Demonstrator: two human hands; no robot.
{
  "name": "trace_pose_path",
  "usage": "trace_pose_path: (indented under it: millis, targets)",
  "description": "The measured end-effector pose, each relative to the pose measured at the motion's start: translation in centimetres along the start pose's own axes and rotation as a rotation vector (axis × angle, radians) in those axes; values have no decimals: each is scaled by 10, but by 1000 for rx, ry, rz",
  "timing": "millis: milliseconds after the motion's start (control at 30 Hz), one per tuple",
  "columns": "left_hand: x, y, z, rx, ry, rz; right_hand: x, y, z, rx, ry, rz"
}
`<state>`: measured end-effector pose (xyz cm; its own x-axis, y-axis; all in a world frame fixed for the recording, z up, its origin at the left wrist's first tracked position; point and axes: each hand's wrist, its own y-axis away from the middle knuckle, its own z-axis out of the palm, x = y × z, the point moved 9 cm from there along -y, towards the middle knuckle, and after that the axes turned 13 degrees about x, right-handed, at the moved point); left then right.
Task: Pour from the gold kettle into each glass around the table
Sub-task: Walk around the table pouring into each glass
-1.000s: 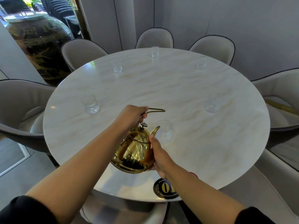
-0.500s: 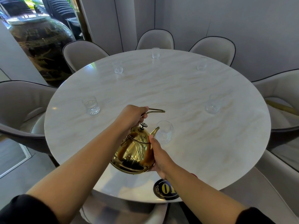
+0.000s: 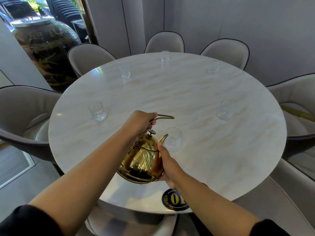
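A shiny gold kettle (image 3: pixel 142 160) hangs tilted above the near part of the round marble table (image 3: pixel 196 103), its spout at the rim of the nearest clear glass (image 3: pixel 173 139). My left hand (image 3: pixel 139 122) grips the kettle's thin handle from above. My right hand (image 3: pixel 167 165) cups the kettle's right side and base. Several more clear glasses ring the table: one at the left (image 3: pixel 97 111), one at the right (image 3: pixel 224 109), and three at the far side (image 3: pixel 125 72) (image 3: pixel 164 56) (image 3: pixel 213 67).
Grey padded chairs (image 3: pixel 90 57) surround the table. A black oval disc marked "01" (image 3: pixel 173 199) lies at the near edge. A large dark urn (image 3: pixel 46 48) stands behind the chairs at the far left, near a glass door.
Both hands and the kettle hold almost the same pose at the nearest glass; only the view has shifted slightly.
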<state>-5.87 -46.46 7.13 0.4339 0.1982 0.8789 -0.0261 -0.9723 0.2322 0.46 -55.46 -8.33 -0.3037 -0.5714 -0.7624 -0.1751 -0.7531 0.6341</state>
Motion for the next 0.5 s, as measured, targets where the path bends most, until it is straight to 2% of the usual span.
trace_pose_path:
  millis: [500]
  targets:
    - [2, 0, 2, -3, -32, -6, 1, 0, -2, -13, -11, 10]
